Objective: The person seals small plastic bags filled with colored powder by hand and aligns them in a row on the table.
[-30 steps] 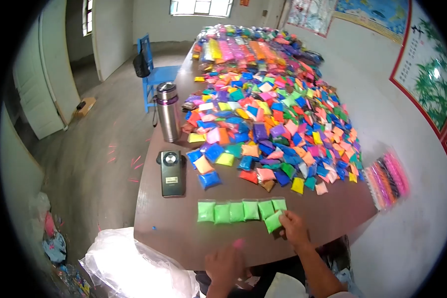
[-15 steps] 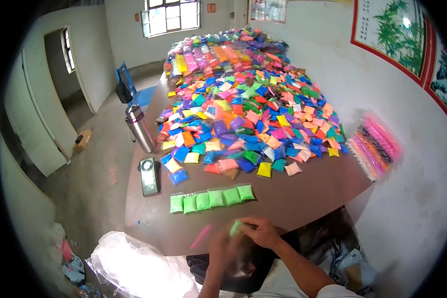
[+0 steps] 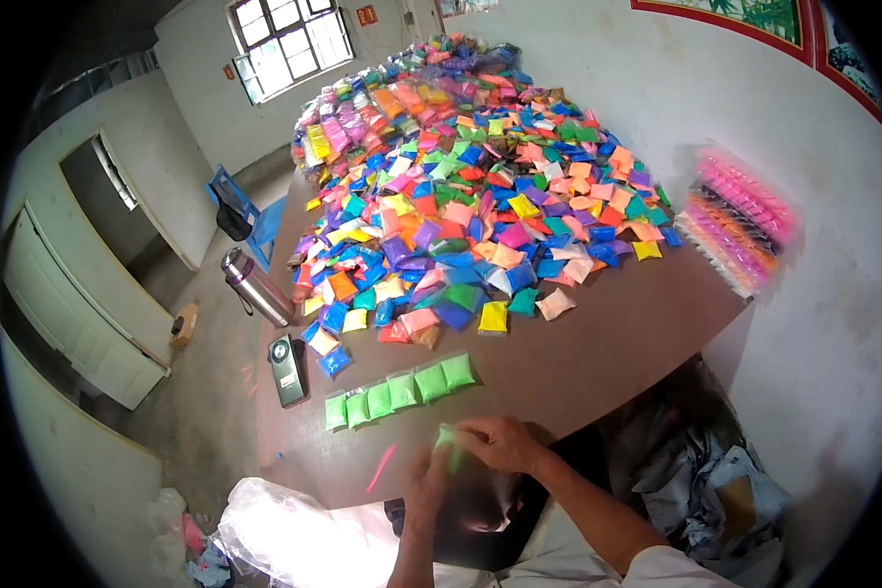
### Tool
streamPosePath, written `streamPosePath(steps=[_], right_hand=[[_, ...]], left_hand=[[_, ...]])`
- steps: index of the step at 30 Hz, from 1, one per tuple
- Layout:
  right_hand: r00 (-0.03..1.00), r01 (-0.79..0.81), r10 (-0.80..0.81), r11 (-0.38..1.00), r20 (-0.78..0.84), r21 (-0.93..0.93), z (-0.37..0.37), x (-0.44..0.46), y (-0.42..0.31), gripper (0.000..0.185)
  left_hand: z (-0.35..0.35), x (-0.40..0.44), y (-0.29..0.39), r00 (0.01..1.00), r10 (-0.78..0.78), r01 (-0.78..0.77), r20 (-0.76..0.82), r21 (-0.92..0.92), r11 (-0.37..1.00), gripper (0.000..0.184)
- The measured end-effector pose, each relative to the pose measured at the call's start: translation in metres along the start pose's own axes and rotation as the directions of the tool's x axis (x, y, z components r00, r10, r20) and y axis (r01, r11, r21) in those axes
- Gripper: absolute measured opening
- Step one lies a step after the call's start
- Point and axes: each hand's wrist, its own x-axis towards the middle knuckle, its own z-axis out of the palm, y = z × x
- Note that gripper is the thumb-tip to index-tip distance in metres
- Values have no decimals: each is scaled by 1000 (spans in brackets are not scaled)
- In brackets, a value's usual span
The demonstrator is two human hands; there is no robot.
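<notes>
Close to the table's front edge, a light green packet (image 3: pixel 448 437) is held between my two hands. My left hand (image 3: pixel 425 482) grips its left side, fingers closed. From the right, my right hand (image 3: pixel 500 444) pinches it near the top. Beyond them lies a slanted row of several light green packets (image 3: pixel 402 391), side by side. A thin pink strip (image 3: pixel 381 467) rests on the table to the left of my left hand.
A large pile of colourful packets (image 3: pixel 441 216) covers the table (image 3: pixel 598 343). At its left edge stand a steel flask (image 3: pixel 257 288) and a dark device (image 3: pixel 287 370). Bundled pink and orange packs (image 3: pixel 735 223) lie right. Clear plastic (image 3: pixel 274 529) hangs at front left.
The green packet has left the end of the row and is now between both hands near the front edge. The pink strip now lies on the table. The view has turned and tilted.
</notes>
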Motion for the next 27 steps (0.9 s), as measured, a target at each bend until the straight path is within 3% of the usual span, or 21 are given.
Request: streamPosePath(steps=[5, 8, 12, 14, 17, 19, 21, 24, 27], right_hand=[[999, 35, -34, 997, 21, -70, 2, 7, 12, 30], [1000, 8, -9, 1000, 25, 1, 1, 8, 26, 24], [998, 36, -30, 995, 61, -93, -2, 5, 26, 23], [993, 121, -120, 988, 13, -98, 3, 4, 30, 22], [991, 131, -131, 984, 6, -120, 1, 3, 17, 21], [994, 109, -111, 989, -17, -100, 0, 1, 1, 24], [995, 84, -87, 993, -38, -78, 1, -1, -1, 28], [992, 120, -124, 975, -11, -188, 3, 0, 16, 27], [984, 172, -177, 970, -13, -171, 1, -2, 23, 17]], left_hand=[[0, 1, 4, 1000, -12, 12, 4, -11, 1000, 33], [0, 4, 5, 999, 28, -27, 19, -32, 999, 31], [0, 10, -1, 995, -69, 72, 72, -38, 997, 24], [1, 10, -6, 988, -118, 125, 102, -68, 990, 22], [0, 7, -12, 997, -69, 72, 39, -83, 994, 15], [0, 5, -12, 996, -82, 76, -18, -218, 973, 13], [0, 5, -11, 997, -70, 64, -21, -211, 975, 13], [3, 5, -8, 998, -60, 57, -12, -191, 980, 13], [9, 2, 10, 995, -99, 101, 23, -182, 978, 14]])
